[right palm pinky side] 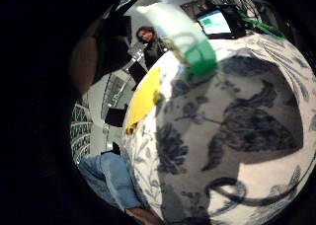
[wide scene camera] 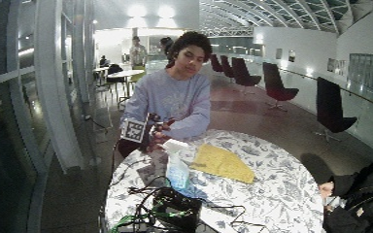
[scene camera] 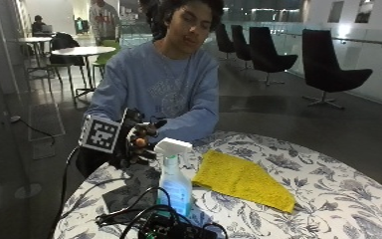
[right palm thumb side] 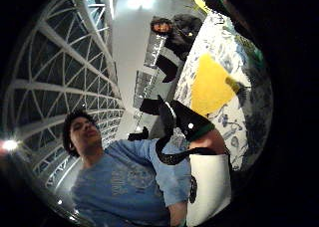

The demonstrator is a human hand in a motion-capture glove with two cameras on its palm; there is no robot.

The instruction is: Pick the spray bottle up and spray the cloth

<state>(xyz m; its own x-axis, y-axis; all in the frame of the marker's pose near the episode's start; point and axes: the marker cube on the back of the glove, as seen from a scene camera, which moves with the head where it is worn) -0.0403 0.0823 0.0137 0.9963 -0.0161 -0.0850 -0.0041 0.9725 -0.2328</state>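
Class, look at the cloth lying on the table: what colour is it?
The cloth is yellow, seen best in the outside view.

The bottle (scene camera: 174,181) stands on the table (scene camera: 330,199), with the cloth (scene camera: 242,179) lying flat just beside it. The hand (scene camera: 137,140) hangs above the table's edge, behind the bottle and apart from it.
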